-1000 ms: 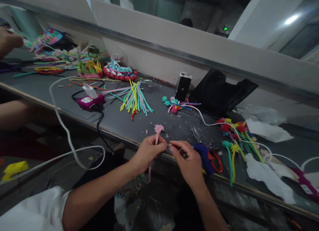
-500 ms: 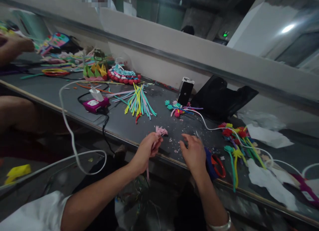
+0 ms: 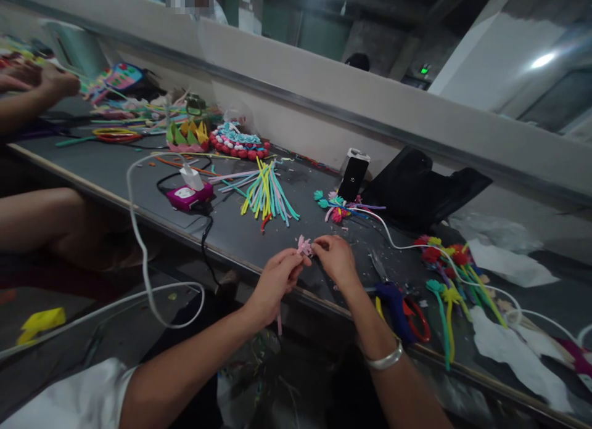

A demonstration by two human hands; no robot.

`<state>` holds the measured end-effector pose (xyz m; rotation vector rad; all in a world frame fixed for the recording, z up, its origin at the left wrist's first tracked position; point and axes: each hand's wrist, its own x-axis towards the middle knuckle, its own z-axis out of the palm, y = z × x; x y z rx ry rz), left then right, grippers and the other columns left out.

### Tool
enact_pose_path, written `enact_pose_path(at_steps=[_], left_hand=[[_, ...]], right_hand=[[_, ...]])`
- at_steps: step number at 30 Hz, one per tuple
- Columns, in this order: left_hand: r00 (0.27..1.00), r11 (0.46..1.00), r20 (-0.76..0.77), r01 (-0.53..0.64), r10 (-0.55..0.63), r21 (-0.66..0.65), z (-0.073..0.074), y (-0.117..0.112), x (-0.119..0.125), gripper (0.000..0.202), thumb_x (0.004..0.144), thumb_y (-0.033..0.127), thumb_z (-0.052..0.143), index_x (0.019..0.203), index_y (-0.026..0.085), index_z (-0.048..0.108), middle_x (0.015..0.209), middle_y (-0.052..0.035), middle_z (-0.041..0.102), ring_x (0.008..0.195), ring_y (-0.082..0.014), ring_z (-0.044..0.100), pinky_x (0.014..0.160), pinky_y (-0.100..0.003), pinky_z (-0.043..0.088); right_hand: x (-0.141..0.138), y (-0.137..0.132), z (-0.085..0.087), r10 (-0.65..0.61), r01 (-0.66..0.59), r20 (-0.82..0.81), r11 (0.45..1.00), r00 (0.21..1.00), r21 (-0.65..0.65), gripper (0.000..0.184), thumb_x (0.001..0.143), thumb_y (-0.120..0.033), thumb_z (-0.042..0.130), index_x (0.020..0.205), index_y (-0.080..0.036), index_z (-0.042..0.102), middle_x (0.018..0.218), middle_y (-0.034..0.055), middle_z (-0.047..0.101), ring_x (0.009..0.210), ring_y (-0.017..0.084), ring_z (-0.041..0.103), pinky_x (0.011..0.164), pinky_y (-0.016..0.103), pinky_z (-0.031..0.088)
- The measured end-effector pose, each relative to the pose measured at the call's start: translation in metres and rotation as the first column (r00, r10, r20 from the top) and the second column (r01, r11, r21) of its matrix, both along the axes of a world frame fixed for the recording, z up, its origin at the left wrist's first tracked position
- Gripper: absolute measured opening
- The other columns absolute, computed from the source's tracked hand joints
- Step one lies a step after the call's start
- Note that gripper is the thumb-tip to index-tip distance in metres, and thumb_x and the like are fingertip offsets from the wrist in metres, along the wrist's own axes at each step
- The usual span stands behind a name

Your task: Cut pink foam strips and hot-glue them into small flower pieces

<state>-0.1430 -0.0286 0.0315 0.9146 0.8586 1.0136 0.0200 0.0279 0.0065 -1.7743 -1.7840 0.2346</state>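
A pink fuzzy craft flower (image 3: 304, 245) on a pink stem is gripped by my left hand (image 3: 277, 280), just over the front edge of the table. Its stem hangs down below the fist. My right hand (image 3: 336, 259) meets the flower from the right, thumb and fingertips pinched at its petals. Right of that wrist lie scissors (image 3: 414, 318) with red and blue handles, blades pointing away. Beyond the hands, a fan of yellow, teal and lilac pipe cleaners (image 3: 268, 192) lies on the table.
Finished flowers (image 3: 337, 207) lie by a black phone (image 3: 355, 177). More flowers (image 3: 446, 293) and torn white paper (image 3: 513, 349) are at right. A white cable (image 3: 134, 232) loops from a magenta power strip (image 3: 189, 196) at left. A co-worker's hands (image 3: 50, 81) are far left.
My right hand has moved left from beside the scissors to the pink flower, closing its fingers on the petals. My left hand still holds the flower. The view has shifted slightly.
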Motion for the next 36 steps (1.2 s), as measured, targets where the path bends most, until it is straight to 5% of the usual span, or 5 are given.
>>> enact_pose_path(at_steps=[7,16,25,36], left_hand=[[1.000,1.000,-0.006,-0.007,0.007,0.008,-0.001,0.000,0.000,0.027,0.084,0.037,0.050,0.079,0.014,0.061,0.058,0.0065,0.029,0.048,-0.0066,0.020,0.043,-0.021,0.013],[0.986,0.994,-0.142,0.096,-0.088,0.057,0.002,-0.009,0.013,0.031,0.083,0.041,0.053,0.081,0.013,0.066,0.053,0.0072,0.028,0.049,-0.0082,0.022,0.045,-0.022,0.015],[0.966,0.979,-0.214,0.172,-0.146,0.108,0.004,-0.018,0.032,0.028,0.080,0.038,0.055,0.081,0.013,0.069,0.059,0.0041,0.041,0.056,-0.0095,0.031,0.050,-0.022,0.021],[0.956,0.968,-0.217,0.225,-0.197,0.109,0.004,-0.023,0.039,0.031,0.081,0.041,0.053,0.076,0.014,0.067,0.057,0.0039,0.036,0.055,-0.0104,0.029,0.050,-0.023,0.020]], right_hand=[[0.008,-0.014,0.006,-0.029,0.038,-0.121,0.997,0.992,0.070,0.020,0.080,-0.029,0.054,0.075,-0.017,0.070,0.076,0.0049,0.069,0.073,0.019,0.062,0.071,0.029,0.045],[0.017,-0.093,0.026,-0.072,0.149,-0.520,0.983,0.851,0.107,0.022,0.084,-0.039,0.061,0.085,-0.019,0.069,0.074,-0.0005,0.067,0.068,0.015,0.059,0.064,0.024,0.045],[0.025,-0.111,0.032,0.053,0.034,-0.441,0.981,0.896,0.189,0.011,0.088,-0.029,0.059,0.083,-0.021,0.066,0.082,-0.0011,0.063,0.075,0.014,0.058,0.069,0.024,0.044],[0.026,-0.120,0.041,0.110,-0.015,-0.336,0.962,0.935,0.271,0.012,0.089,-0.022,0.055,0.080,-0.022,0.064,0.080,0.0004,0.063,0.077,0.015,0.058,0.070,0.027,0.045]])
